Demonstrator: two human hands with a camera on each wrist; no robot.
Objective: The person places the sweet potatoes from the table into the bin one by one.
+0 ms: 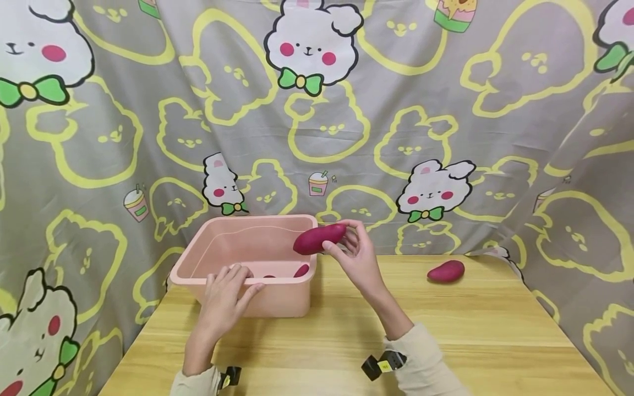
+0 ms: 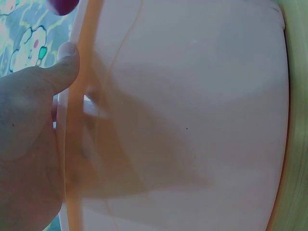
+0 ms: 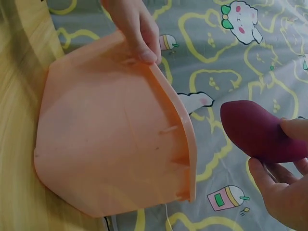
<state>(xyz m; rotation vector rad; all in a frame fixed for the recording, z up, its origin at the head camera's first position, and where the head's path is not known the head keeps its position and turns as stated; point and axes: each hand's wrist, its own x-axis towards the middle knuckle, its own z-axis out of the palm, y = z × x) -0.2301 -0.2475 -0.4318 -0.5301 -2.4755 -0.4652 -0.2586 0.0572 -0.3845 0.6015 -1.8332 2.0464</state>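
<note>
A pink plastic basin (image 1: 284,301) stands left of centre on the table. My left hand (image 1: 223,300) grips its near rim, fingers over the edge and thumb on the outer side, as the right wrist view also shows. Above the basin's right rim, my right hand (image 1: 365,267) holds a reddish-purple sweet potato (image 1: 313,240) between thumb and fingers; it lies roughly level in the air. Inside the basin, parts of other sweet potatoes (image 1: 301,270) show at the bottom, partly hidden by the near wall. Another sweet potato (image 1: 447,271) lies on the table to the right.
The wooden table (image 1: 475,335) runs beneath everything. A grey patterned cloth (image 1: 346,137) hangs behind the table and on both sides, close behind the basin. Each wrist carries a small black camera on a strap.
</note>
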